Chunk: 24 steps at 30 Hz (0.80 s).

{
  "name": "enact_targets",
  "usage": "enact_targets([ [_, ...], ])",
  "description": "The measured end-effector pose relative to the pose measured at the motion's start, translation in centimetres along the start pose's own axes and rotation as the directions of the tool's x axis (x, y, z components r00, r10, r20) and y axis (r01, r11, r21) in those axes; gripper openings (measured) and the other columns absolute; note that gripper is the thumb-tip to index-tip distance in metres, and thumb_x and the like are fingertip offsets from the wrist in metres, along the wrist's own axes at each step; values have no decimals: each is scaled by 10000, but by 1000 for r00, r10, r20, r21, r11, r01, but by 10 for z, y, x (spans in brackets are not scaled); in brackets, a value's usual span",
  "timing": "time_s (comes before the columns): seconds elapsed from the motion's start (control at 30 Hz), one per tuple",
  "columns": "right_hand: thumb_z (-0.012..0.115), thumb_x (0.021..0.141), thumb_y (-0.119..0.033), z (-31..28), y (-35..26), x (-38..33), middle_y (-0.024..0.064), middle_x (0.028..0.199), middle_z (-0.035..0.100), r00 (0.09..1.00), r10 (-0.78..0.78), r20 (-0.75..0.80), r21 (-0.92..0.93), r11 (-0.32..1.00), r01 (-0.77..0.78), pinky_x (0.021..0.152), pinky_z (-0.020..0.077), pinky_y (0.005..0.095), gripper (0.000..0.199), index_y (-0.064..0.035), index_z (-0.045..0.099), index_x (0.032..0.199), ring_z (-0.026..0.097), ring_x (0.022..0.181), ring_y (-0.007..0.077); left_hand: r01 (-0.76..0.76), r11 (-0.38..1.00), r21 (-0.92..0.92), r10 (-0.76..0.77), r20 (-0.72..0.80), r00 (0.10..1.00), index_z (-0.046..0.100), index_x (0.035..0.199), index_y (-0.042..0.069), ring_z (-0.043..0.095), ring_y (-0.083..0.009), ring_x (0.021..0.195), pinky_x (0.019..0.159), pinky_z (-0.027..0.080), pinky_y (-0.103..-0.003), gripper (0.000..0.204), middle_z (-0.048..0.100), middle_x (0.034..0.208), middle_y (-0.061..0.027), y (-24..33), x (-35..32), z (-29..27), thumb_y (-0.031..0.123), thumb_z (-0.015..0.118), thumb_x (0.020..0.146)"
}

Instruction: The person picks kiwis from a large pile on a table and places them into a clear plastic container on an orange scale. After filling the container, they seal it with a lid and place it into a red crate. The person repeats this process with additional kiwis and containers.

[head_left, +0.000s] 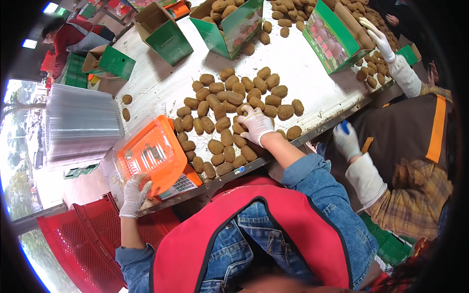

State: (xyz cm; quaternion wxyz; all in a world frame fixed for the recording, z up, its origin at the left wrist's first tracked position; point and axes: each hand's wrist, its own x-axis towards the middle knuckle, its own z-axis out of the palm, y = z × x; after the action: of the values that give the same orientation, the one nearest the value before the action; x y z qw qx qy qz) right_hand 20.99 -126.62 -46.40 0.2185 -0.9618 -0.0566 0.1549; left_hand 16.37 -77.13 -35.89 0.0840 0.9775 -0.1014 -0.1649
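On the table [312, 73], right hand [256, 125] grips a kiwi [243, 108]; left hand [135, 194] clasps the orange tray [150, 155]

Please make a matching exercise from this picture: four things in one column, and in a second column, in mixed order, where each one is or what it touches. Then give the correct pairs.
Things
1. left hand
2. right hand
3. red crate
4. stack of clear trays

Places
A. on the pile of brown kiwifruit on the table
B. at the near edge of the orange tray on the scale
C. at the left, beyond the orange tray
D. low at the left, below the table's edge

Pairs: 1-B, 2-A, 3-D, 4-C
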Motion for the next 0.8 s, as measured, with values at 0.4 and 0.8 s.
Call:
enact_targets([
  [0.4,842,711,-233,-5,-255,57,200,1509,434,691,-631,-352,452,532,716,1060,451,477,518,-165,663,1192,506,1286,427,-53,995,-81,35,-203,979,706,1103,87,660,-382,965,840,532,-466,195,687,1043,-166,16,-22,41,110,617,931],
  [0.8,791,777,-383,-37,108,-20,80,1444,496,935,286,-209,-112,943,-313,1076,383,574,588,-149,621,1290,418,1355,323,65,994,-87,-79,-175,981,708,1018,45,667,-345,985,888,524,-444,223,708,1029,-157,40,-40,-3,146,759,825],
])
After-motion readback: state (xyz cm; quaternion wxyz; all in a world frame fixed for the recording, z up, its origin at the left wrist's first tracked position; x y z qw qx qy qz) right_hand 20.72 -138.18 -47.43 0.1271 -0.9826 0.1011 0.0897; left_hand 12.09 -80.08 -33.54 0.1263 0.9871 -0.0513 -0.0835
